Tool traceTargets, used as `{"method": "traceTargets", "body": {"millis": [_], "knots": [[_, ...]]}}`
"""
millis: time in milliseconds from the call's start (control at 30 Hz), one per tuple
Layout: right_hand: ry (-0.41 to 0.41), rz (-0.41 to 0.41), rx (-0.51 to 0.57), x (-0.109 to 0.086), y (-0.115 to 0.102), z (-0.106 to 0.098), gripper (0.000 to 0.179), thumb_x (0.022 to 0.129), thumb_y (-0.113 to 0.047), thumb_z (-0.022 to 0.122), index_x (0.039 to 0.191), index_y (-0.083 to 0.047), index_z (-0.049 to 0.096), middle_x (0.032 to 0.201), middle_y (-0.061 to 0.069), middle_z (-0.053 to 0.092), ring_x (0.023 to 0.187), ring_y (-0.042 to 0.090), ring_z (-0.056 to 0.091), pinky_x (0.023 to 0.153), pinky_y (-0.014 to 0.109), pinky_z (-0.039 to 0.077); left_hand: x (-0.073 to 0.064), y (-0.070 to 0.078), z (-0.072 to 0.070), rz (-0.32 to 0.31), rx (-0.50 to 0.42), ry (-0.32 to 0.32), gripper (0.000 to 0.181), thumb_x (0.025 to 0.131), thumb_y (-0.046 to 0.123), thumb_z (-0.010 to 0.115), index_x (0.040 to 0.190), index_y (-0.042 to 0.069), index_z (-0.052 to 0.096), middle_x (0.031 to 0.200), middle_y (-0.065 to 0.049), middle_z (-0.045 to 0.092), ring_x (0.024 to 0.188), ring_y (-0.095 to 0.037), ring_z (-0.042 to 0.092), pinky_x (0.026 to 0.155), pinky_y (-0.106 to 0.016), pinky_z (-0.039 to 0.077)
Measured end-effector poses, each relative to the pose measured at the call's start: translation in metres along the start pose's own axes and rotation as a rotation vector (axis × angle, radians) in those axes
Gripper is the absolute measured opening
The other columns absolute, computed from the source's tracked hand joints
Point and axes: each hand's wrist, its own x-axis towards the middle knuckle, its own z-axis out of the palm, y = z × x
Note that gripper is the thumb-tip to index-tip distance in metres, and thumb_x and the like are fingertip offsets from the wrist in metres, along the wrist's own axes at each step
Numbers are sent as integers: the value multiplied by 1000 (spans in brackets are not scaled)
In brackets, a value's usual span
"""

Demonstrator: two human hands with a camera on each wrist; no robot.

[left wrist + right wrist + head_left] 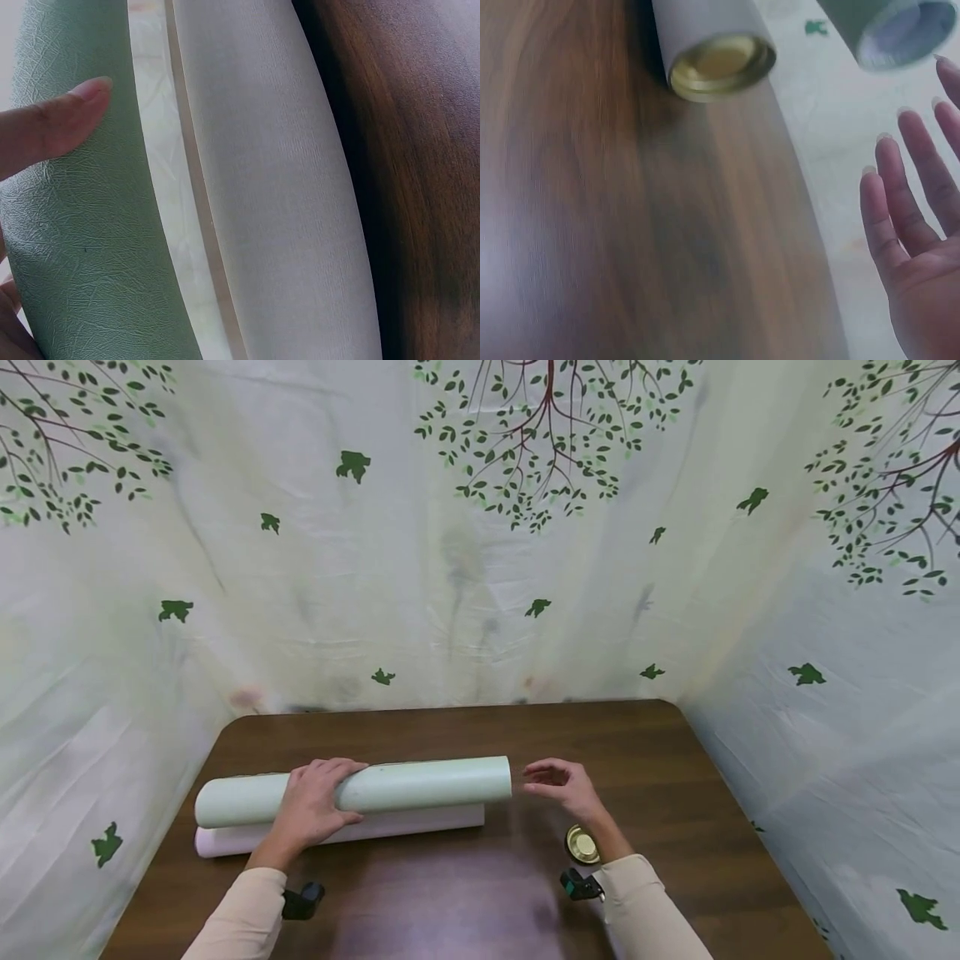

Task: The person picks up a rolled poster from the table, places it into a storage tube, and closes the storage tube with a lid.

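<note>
My left hand grips a pale green cardboard tube round its middle; in the left wrist view the thumb lies across its textured surface. Nearer to me lies a pale lilac tube on the table, a gold metal cap set in its right end. The green tube's right end shows a pale hollow inside. Just right of that end, my right hand is held with fingers loosely spread and nothing between them. Under the right wrist sits a round gold lid, partly covered by the forearm.
All of this is on a dark brown wooden table with rounded far corners. White sheeting printed with trees and green leaves surrounds its far side and both flanks. A small black device is worn at the left wrist, another at the right.
</note>
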Motion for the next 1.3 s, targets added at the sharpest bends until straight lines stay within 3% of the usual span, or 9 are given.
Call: {"method": "traceTargets", "body": {"millis": [133,267,467,733,1000,1133,1300], "knots": [[18,-11,-51,-6,6,-17,37,80,2,74,111,17,59,108,35,61,88,11,67,77,25,54,1,-2,0,14,0,2,72,57,22,92,122,10,64,117,-10,64,108,-34,53,90,-56,33],[-2,-15,-130,-15,13,-34,39,80,1,75,111,17,59,106,35,62,90,20,67,76,24,53,2,-3,0,20,11,-2,73,57,23,92,122,9,63,118,-10,63,108,-35,53,90,-57,33],[-95,46,-272,-30,22,-58,43,81,-6,76,115,14,59,110,28,63,99,40,61,81,27,51,1,-4,-3,21,15,3,72,57,22,92,122,10,63,117,-10,63,109,-35,53,90,-58,33],[-233,82,-412,-46,34,-83,46,77,-8,80,115,9,60,103,27,59,91,39,54,81,35,47,-1,-5,-3,5,1,9,70,58,21,92,121,11,64,117,-9,64,108,-35,53,90,-58,32],[-330,136,-479,-58,44,-86,60,72,-15,84,119,3,52,99,18,47,83,26,43,73,34,39,-4,-5,-1,1,1,14,70,57,20,92,121,11,64,116,-9,64,107,-35,53,90,-58,33],[-312,168,-621,-60,46,-83,71,65,-26,89,121,-6,49,103,10,45,93,23,42,78,40,33,-5,-5,-1,6,0,21,71,56,20,92,120,10,64,115,-9,64,107,-35,53,90,-58,33],[-280,146,-808,-61,50,-78,79,55,-36,92,117,-12,50,102,2,47,97,22,45,78,44,33,-5,-6,-1,6,0,21,71,56,20,93,120,11,64,115,-9,64,107,-35,53,90,-58,32]]}}
